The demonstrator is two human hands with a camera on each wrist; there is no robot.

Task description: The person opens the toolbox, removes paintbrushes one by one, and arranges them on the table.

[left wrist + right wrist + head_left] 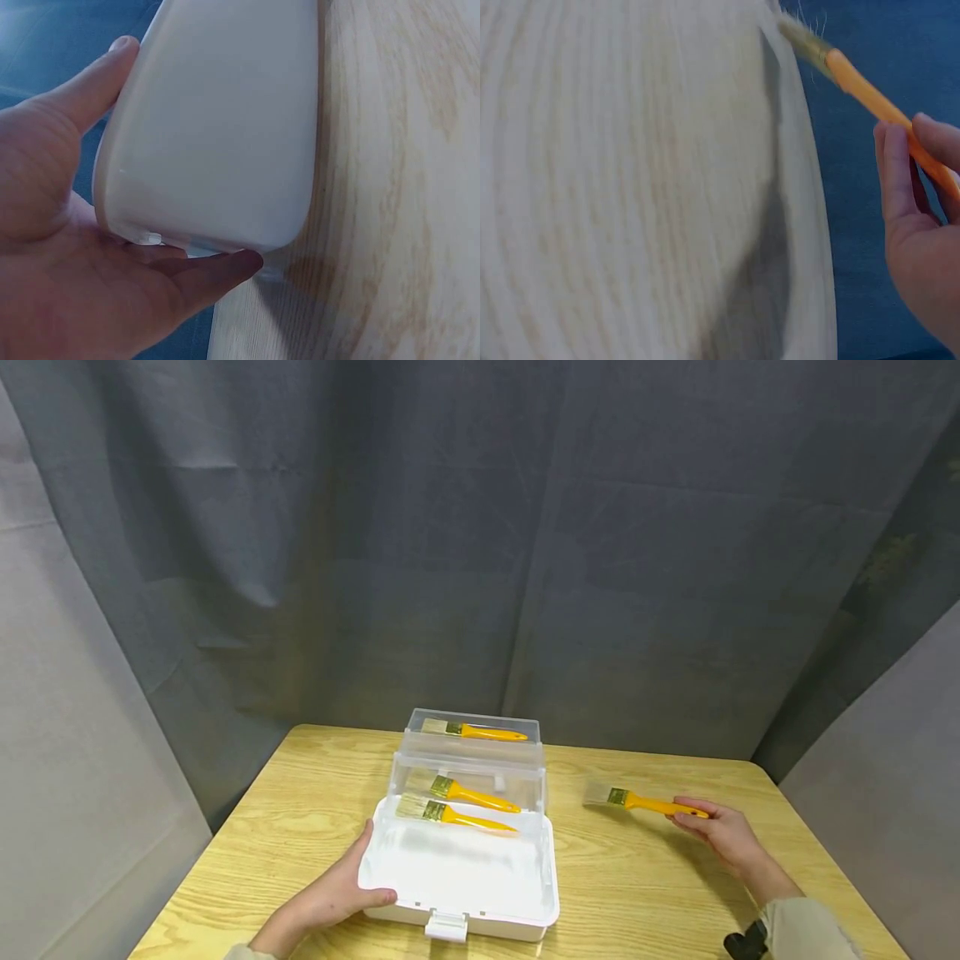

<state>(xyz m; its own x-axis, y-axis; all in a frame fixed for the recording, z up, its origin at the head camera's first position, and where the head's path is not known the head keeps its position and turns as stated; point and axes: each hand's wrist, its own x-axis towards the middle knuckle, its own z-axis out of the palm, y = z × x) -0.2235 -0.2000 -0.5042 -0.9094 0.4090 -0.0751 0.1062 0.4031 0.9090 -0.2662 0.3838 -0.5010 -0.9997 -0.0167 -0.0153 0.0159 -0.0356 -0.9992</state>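
Observation:
A white plastic box (498,929) with clear trays folded out stands at the front middle of the table. My left hand (333,891) grips its left end, thumb at the front corner and fingers along the side; the left wrist view shows the white end wall (217,127) between thumb and fingers. To the right of the box, my right hand (726,839) pinches the orange handle of a paintbrush (652,803), bristles pointing left, held above the table. One paintbrush (491,733) lies in the topmost tray; two more, an upper paintbrush (480,795) and a lower paintbrush (468,819), lie further down.
The wooden table (630,893) carries the box, with bare wood on both sides of it. A white latch (447,927) hangs at the box's front. A dark grey curtain (637,568) closes off the back, and pale panels (82,710) stand at the sides.

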